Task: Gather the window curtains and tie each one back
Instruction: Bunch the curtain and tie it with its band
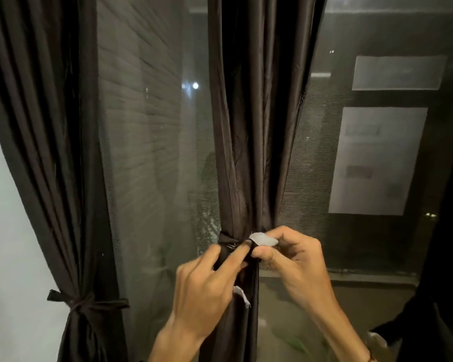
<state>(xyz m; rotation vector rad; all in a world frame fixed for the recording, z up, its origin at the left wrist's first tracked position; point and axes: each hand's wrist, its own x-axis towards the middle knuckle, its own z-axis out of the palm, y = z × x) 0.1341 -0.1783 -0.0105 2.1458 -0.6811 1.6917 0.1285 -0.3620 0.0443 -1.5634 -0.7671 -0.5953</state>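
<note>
The middle curtain [259, 126] is hanging gathered into a narrow bunch in front of the window mesh [152, 126]. A dark tie band [226, 241] is circling it right at the level of both grips. The left grip [202, 283] is reaching up from below. Its fingers are curling round the band's near end and pinching it against the bunched cloth. The right grip [290, 254] is sitting just beside the left one, almost touching it. Its thumb and forefinger are pinching a white tab [263, 239] at the band's other end and holding the tab flat-side up, just above the left grip's fingertips. Below the left grip, a small white label [242, 296] is peeking out from the curtain's fold.

Well to the left of the left grip and lower than it, the left curtain [50, 152] is hanging beside a pale wall [5, 231]. It is already cinched by a knotted dark tie [84, 304] with its two ends sticking out sideways. Far to the right of the right grip, another dark cloth [442, 283] is showing at the frame's edge, too dim to make out.
</note>
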